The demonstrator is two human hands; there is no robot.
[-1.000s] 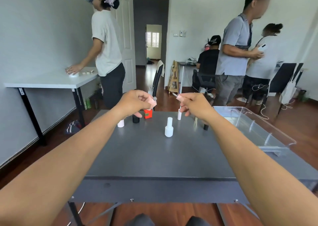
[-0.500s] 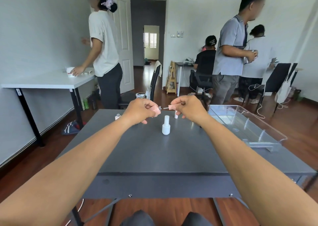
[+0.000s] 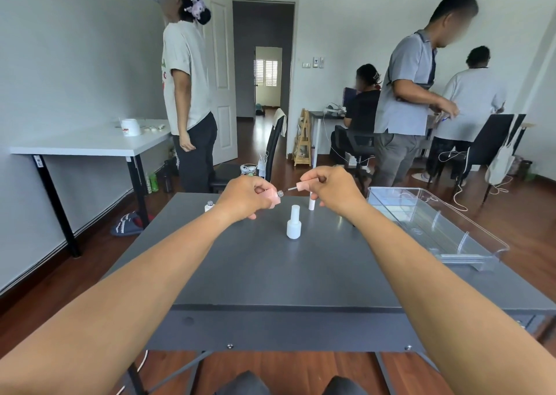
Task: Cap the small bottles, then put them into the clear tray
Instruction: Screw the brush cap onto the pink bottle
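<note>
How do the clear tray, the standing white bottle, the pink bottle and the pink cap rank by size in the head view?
1. clear tray
2. white bottle
3. pink bottle and pink cap: both small and partly hidden, so unranked.

House room used as a shared workroom.
Wood floor (image 3: 511,214), white panelled door (image 3: 221,78) and slippers (image 3: 126,227) (shark-faced) beside a white work table (image 3: 90,145), with a person (image 3: 362,108) seated at a far desk (image 3: 326,114).
</note>
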